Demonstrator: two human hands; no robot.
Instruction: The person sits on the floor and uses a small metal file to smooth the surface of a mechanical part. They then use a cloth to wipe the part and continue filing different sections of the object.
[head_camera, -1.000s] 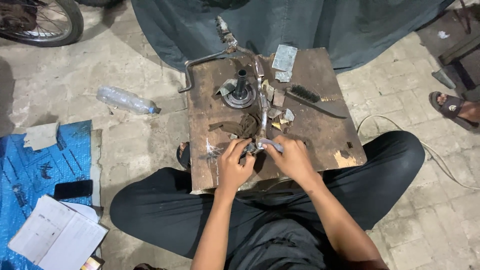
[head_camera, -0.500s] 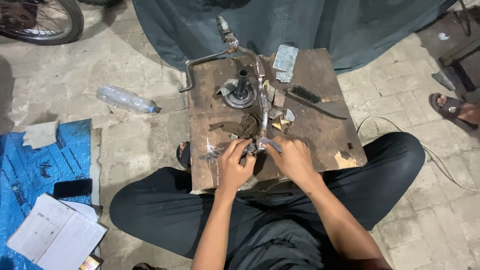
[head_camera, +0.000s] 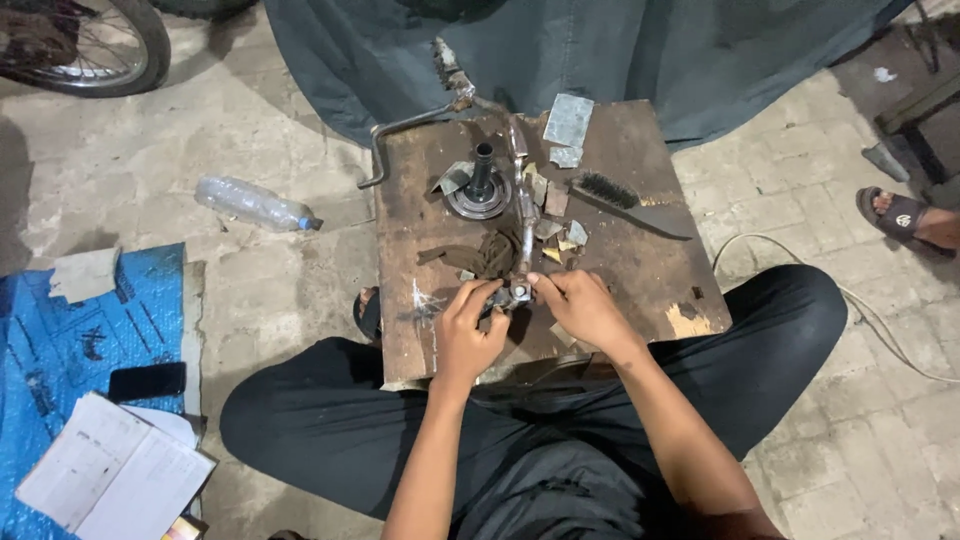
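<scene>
On the near edge of the bench (head_camera: 640, 270), both hands met over 1 small metal fitting (head_camera: 518, 292) at the end of a long metal rod (head_camera: 523, 205). That rod ran away from the person toward a bent crank handle (head_camera: 400, 135) hanging past the far edge. The left hand (head_camera: 470, 330) had its fingers curled in on the fitting from the left; the right hand (head_camera: 580, 305) pinched it from the right with thumb and forefinger. Both grips looked closed on the part, though how tightly could not be told.

To do this well, I judged, the left hand should brace the fitting low against the bench while the right worked it with fingertips only, keeping the rod from rolling and the wrists resting on the wood.

The fitting looked small, grey and shiny, partly hidden by the fingers, so its exact shape could not be told. It lay just in front of a dark rag (head_camera: 490, 255) and near several pale scraps (head_camera: 560, 235).

Farther back stood a round hub (head_camera: 480, 190) with an upright spindle. A brush (head_camera: 625, 205) lay to the right, and 2 grey sheet pieces (head_camera: 568, 125) sat at the far edge. On the floor, well apart to the left, lay a bottle (head_camera: 255, 205), an open notebook (head_camera: 110, 475) and a blue mat (head_camera: 60, 360).
</scene>
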